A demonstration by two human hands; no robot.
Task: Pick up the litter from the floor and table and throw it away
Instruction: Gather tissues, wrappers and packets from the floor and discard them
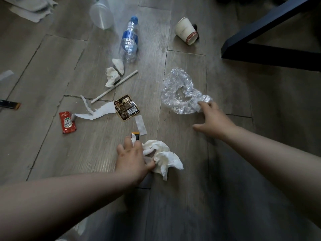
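Head view: the left hand (133, 159) is low over the wooden floor (225, 197) and clenched on a crumpled white tissue (163, 157). Its thumb presses in from the near side, its fingers curl over the far side, and a tuft of the paper pokes up between them. The right hand (212, 119) reaches forward with its fingertips on the near corner of a sheet of crinkled clear plastic wrap (180, 94) that lies on the floor. Its thumb is spread well apart, and I cannot tell whether the fingers actually grasp the wrap or only touch it.

The rest of the litter lies to the left and beyond:
- a small white paper slip (141, 125) just beyond the left hand
- a brown snack wrapper (126, 107) touching a torn strip of tissue (97, 113)
- a red ketchup packet (67, 122) at the strip's far end
- a white straw (114, 86) lying at a slant beside two small tissue wads (112, 76)
- a water bottle (129, 40) with a blue cap, on its side
- a clear plastic cup (101, 14) past the bottle
- a paper cup (186, 30), tipped over and well apart to the right

A dark table leg (260, 32) slants across the upper right, near the wrap. A grey cloth (33, 7) sits at the upper left edge. Bare boards lie between the two hands and toward the camera.
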